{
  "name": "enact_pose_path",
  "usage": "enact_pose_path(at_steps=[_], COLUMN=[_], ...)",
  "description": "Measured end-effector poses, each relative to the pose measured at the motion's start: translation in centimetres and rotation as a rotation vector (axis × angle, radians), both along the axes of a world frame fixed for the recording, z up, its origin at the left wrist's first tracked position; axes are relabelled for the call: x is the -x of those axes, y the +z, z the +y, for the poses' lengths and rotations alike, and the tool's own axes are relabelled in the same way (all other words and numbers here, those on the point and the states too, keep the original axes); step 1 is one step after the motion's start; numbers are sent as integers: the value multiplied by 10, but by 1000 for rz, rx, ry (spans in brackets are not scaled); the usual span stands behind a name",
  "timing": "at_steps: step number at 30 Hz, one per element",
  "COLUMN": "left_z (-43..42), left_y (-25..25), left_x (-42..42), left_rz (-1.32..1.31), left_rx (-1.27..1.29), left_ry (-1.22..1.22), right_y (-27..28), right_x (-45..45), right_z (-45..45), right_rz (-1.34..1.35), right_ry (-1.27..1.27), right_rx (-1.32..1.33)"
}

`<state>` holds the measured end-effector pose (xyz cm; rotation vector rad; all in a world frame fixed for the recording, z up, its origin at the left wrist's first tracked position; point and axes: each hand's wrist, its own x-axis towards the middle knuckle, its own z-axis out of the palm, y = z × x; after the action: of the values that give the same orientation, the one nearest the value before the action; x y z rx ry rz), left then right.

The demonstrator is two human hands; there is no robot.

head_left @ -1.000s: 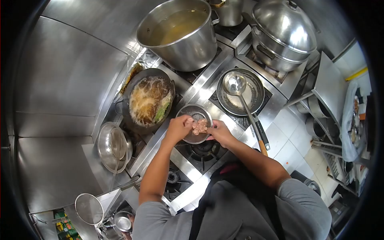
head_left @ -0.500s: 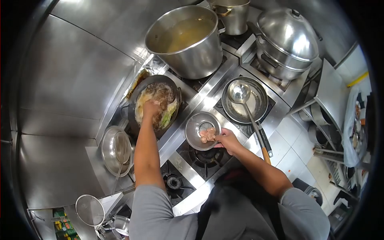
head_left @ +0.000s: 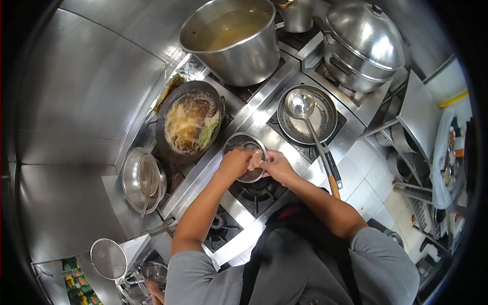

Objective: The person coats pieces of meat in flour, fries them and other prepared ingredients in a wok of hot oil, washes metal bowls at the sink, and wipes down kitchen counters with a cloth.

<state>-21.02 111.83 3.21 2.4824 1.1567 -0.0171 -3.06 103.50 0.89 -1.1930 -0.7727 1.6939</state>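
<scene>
A small metal bowl (head_left: 231, 144) with pieces of pale pink raw meat (head_left: 254, 159) is held above an unlit burner (head_left: 256, 195). My right hand (head_left: 279, 168) grips the bowl's right rim, thumb over the edge. Reaching in from the left, my left hand (head_left: 236, 162) has its fingers closed at the meat, their tips partly hidden. To the left, a dark wok (head_left: 165, 145) holds bubbling brown oil (head_left: 184, 122) with a green piece of food at its right side. A frying pan (head_left: 330, 119) with a ladle (head_left: 300, 103) across it sits to the right.
A large stockpot (head_left: 249, 61) and a lidded steamer (head_left: 363, 40) stand at the back. A strainer (head_left: 148, 175) rests over a metal basin (head_left: 133, 189) at left. Another person's hand (head_left: 155, 291) shows near metal pans at the lower left. Shelving (head_left: 414, 112) is at right.
My left hand has come back from over the wok to the meat in the bowl, where it also was a second ago. My right hand still holds the bowl.
</scene>
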Motion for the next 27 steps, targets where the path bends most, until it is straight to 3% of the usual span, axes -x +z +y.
enact_pose_path(at_steps=[3,5,7,13,15,18,21,25,27], left_z=[-11,-14,-14,42,78,141,173,182,177], left_y=[-6,1,14,58,66,13,-20,-20,-5], left_x=[9,15,18,40,53,89,95,76,69], left_rz=[59,29,1,-344,-315,-252,-67,-123,-285], left_rx=[-86,-132,-173,-268,-70,-124,-165,-123,-434], left_ry=[100,136,164,371,637,753,761,759,599], right_y=[-20,-15,-10,1,-3,-7,-1,-1,-5], right_x=[8,9,10,1,-4,-7,-9,-15,-19], right_z=[-6,-9,-9,-6,-7,-7,-6,-4,-4], right_rz=[-140,92,93,95,118,98,133,166,175], right_ry=[32,-61,-57,-58,-59,-14,-20,-32,-75], right_rx=[8,56,59,112,118,141,177,186,197])
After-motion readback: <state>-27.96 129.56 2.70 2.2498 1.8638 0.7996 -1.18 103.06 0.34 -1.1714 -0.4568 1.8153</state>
